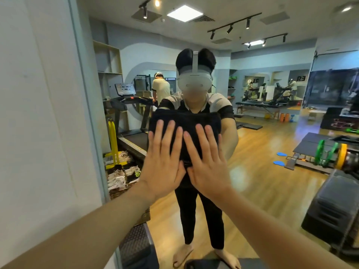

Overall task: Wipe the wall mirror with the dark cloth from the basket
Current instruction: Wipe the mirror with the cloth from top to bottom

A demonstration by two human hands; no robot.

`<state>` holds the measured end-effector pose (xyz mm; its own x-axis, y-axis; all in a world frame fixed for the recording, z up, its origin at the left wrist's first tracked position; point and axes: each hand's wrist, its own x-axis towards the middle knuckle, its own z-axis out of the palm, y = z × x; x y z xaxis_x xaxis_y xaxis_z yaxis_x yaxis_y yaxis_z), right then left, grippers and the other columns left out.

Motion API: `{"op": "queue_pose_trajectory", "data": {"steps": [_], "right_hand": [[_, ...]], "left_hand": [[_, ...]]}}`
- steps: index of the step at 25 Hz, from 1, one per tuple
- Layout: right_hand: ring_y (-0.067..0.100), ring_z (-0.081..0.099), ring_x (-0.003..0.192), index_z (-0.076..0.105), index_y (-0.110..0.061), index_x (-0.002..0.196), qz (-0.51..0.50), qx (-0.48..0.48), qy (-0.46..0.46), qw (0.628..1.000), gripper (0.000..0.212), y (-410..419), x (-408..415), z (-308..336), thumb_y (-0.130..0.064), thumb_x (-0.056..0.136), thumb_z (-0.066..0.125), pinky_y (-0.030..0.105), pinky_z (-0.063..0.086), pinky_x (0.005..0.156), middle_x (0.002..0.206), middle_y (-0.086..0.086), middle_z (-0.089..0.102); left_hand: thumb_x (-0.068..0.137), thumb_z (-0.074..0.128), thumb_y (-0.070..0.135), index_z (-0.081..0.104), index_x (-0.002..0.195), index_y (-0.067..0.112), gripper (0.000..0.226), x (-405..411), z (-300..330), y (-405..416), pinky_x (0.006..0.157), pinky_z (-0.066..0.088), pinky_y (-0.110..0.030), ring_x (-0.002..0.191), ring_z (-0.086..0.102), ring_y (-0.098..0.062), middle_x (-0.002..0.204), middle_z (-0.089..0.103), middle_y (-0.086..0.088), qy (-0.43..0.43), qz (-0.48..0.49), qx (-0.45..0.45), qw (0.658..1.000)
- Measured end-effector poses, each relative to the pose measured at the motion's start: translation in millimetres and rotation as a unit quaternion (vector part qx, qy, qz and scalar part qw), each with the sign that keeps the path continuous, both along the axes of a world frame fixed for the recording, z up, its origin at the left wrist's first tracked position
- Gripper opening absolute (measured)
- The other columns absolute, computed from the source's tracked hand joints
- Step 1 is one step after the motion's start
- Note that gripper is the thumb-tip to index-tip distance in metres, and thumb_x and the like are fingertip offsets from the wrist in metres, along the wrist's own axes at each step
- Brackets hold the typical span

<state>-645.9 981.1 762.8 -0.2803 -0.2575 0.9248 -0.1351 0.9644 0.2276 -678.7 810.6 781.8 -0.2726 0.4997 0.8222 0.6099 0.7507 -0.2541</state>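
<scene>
A person pressed both hands flat against a dark cloth (184, 121) held to the wall mirror (272, 117) of a gym, the cloth sitting at about chest height in the reflection. The left hand (163, 160) lay over the cloth's lower left part with its fingers straight and slightly spread, the palm partly off the fabric. The right hand (206, 164) lay just beside it on the lower right part, fingers likewise extended and a little apart, the two thumbs nearly meeting near the cloth's bottom edge. Neither hand gripped the fabric; both simply pinned it to the glass with open palms. The cloth appeared folded into a thick pad, its upper half showing above the fingertips.

The mirror's frame edge (87, 105) ran down the left side, next to a pale wall (35, 113). Reflected in the glass were the person, barefoot on a wooden floor (262, 171) and wearing a white headset (194, 80), a treadmill (132, 105) behind, pairs of shoes (120, 175) piled near a yellow stand (113, 140), and weight plates (328, 152) at right. Another person in a pale shirt (161, 88) stood farther back.
</scene>
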Motion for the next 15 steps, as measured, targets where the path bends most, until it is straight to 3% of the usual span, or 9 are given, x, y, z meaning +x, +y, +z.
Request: {"op": "queue_pose_trajectory", "data": {"steps": [4,8,12,15], "right_hand": [[0.044,0.014,0.158,0.029,-0.007,0.161,-0.039,-0.029,0.012,0.999,0.059,82,32,7,-0.031,0.11,0.043,0.067,0.03,0.119,0.167,0.026,0.023],[0.05,0.013,0.155,0.029,0.002,0.159,-0.052,-0.076,0.057,0.994,0.062,136,43,68,-0.016,0.106,0.056,0.067,0.024,0.122,0.164,0.031,0.02],[0.049,0.015,0.155,0.031,-0.002,0.159,-0.027,-0.124,0.091,0.988,0.058,114,30,140,-0.031,0.109,0.036,0.068,0.02,0.122,0.164,0.029,0.025],[0.046,0.02,0.155,0.039,-0.006,0.158,-0.011,-0.12,0.107,0.987,0.06,65,12,168,-0.035,0.106,0.043,0.066,0.015,0.125,0.164,0.026,0.031]], "left_hand": [[0.097,0.044,0.032,0.014,0.161,0.004,0.076,26,14,90,0.124,0.013,-0.062,0.156,0.0,-0.043,0.168,0.009,-0.022,0.017,-0.033,-0.01,0.999],[0.1,0.036,0.031,0.02,0.161,0.007,0.067,36,90,158,0.125,0.01,-0.059,0.156,0.007,-0.04,0.168,0.016,-0.018,0.08,-0.059,-0.005,0.995],[0.099,0.035,0.028,0.024,0.16,0.008,0.065,25,166,143,0.126,0.012,-0.056,0.156,0.012,-0.037,0.167,0.021,-0.017,0.111,-0.062,0.005,0.992],[0.099,0.037,0.028,0.025,0.16,0.008,0.065,10,182,98,0.127,0.01,-0.054,0.156,0.012,-0.036,0.166,0.022,-0.017,0.106,-0.05,0.049,0.992]]}}
